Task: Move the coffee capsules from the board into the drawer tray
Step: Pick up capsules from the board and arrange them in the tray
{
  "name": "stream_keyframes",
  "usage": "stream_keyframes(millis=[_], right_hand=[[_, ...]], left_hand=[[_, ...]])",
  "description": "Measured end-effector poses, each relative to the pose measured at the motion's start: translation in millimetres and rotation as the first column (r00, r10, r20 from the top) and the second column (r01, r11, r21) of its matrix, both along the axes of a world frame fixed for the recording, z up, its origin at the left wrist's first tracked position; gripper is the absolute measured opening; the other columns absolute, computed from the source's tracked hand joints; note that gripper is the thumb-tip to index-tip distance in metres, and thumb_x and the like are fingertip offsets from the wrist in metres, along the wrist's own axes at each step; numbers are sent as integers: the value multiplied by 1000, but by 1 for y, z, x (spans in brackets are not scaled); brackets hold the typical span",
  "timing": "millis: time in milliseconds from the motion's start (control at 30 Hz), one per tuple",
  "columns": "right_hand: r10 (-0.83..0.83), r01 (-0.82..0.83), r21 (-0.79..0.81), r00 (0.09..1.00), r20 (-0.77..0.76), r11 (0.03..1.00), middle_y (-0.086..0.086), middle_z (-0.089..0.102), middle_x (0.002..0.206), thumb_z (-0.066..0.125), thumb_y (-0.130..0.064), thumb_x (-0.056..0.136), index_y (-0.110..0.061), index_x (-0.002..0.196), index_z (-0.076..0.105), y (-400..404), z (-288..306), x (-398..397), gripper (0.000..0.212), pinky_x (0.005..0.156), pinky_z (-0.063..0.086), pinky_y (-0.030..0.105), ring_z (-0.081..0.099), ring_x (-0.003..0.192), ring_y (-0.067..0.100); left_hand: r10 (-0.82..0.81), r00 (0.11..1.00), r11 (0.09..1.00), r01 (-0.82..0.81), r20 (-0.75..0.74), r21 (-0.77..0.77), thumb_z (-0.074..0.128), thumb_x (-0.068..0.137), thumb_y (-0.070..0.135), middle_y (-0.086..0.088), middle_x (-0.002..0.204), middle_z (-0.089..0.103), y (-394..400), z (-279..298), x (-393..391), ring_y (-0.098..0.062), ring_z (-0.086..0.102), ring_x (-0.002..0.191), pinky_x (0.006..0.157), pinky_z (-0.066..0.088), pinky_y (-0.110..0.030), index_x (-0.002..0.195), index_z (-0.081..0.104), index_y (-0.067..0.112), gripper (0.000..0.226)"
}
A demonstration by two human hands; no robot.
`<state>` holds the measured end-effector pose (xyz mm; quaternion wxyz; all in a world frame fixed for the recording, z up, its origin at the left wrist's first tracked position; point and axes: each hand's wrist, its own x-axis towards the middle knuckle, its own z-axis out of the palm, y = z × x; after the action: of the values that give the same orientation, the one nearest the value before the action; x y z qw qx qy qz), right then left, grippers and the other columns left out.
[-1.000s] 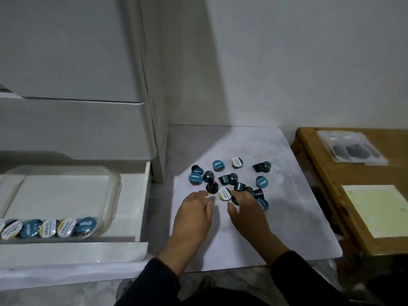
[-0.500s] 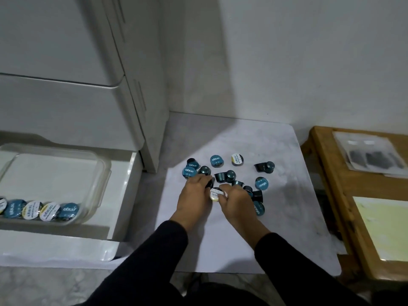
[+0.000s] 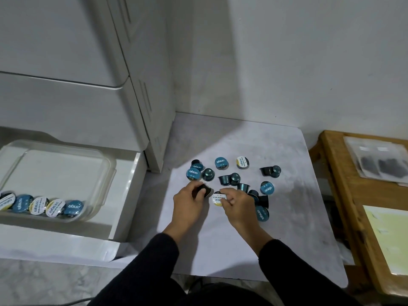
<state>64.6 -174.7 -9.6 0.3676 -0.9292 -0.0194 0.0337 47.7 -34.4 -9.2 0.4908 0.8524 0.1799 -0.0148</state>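
Note:
Several coffee capsules (image 3: 229, 178) with blue or white-yellow lids lie scattered on the pale marbled board (image 3: 287, 228). My left hand (image 3: 188, 206) grips a dark capsule (image 3: 204, 190) at the cluster's near left edge. My right hand (image 3: 237, 206) pinches a white-and-yellow-lidded capsule (image 3: 217, 199) right beside it. On the left, a clear plastic tray (image 3: 66, 151) sits in the open white drawer (image 3: 123, 208). A row of several capsules (image 3: 44, 206) stands along the tray's near wall.
A white drawer cabinet (image 3: 88, 74) rises behind the open drawer, against a white wall. A wooden table (image 3: 344, 195) on the right holds a clear packet (image 3: 379, 162) and a yellow sheet (image 3: 390, 237). Marble floor shows at the bottom left.
Both hands have closed on capsules at the near edge of the cluster; a second ago their fingers were only reaching there. The camera view has shifted right and closer.

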Motion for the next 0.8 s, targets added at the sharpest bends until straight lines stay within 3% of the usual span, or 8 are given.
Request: stream_keyframes(millis=[100, 200, 333, 400, 567, 633, 733, 800], right_hand=[[-22, 22, 22, 1000, 5, 1000, 18, 67, 83, 65, -2, 76, -11, 100, 71, 1, 0, 0, 27, 78, 52, 38, 63, 79, 31], [-48, 48, 52, 999, -1, 997, 17, 68, 83, 66, -1, 74, -11, 100, 71, 1, -1, -1, 27, 79, 53, 39, 64, 79, 29], [-81, 87, 100, 995, -58, 991, 15, 70, 84, 67, -3, 74, -12, 100, 71, 2, -3, -1, 27, 80, 53, 40, 66, 79, 27], [-92, 103, 122, 992, -91, 987, 14, 71, 86, 66, -3, 75, -12, 100, 71, 2, -1, -2, 27, 81, 53, 37, 65, 80, 25], [-103, 137, 206, 980, -170, 969, 11, 71, 87, 65, -2, 77, -13, 97, 72, -1, -1, -5, 24, 78, 55, 37, 66, 79, 22], [-118, 159, 229, 976, -183, 960, 12, 72, 91, 63, 1, 78, -11, 94, 72, -1, -2, -4, 22, 75, 55, 29, 67, 78, 20], [-139, 181, 255, 974, -177, 950, 13, 72, 89, 60, 5, 80, -3, 89, 72, -3, 3, -2, 17, 62, 47, 6, 64, 72, 13], [-146, 193, 293, 974, -175, 937, 13, 70, 87, 58, 7, 82, 2, 90, 71, -4, 10, 1, 16, 56, 44, 2, 63, 63, 1]], left_hand=[[34, 999, 998, -36, -39, -52, 50, 93, 21, 9, 94, 67, 2, -2, -8, -9, 58, 91, 70, 28, -5, 102, 66, 20, 18], [64, 997, 998, -65, -37, -2, 48, 94, 21, 3, 103, 70, 5, -3, -10, -8, 56, 90, 72, 27, -4, 105, 66, 18, 21], [68, 998, 998, -68, -3, 13, 62, 84, 33, 5, 99, 65, 4, 3, -13, -3, 56, 84, 71, 34, -7, 104, 65, 23, 22], [52, 998, 999, -52, 19, -1, 70, 76, 31, 9, 94, 59, 2, 5, -16, 1, 52, 79, 66, 33, -1, 98, 65, 26, 23], [70, 997, 998, -70, 36, -7, 65, 83, 19, 3, 94, 66, 4, 0, -13, -10, 64, 86, 76, 39, -8, 95, 70, 21, 13], [107, 994, 992, -106, 20, -63, 62, 84, 14, 5, 88, 69, 5, 1, -12, -8, 65, 80, 69, 39, 1, 89, 71, 20, 11], [162, 987, 977, -160, -2, -140, 60, 86, 11, 11, 79, 69, 5, 6, -12, -5, 65, 77, 67, 38, 5, 85, 71, 20, 15], [175, 985, 971, -171, 8, -169, 59, 87, 10, 12, 80, 68, 4, 12, -11, 1, 63, 77, 67, 39, 6, 86, 72, 21, 17]])
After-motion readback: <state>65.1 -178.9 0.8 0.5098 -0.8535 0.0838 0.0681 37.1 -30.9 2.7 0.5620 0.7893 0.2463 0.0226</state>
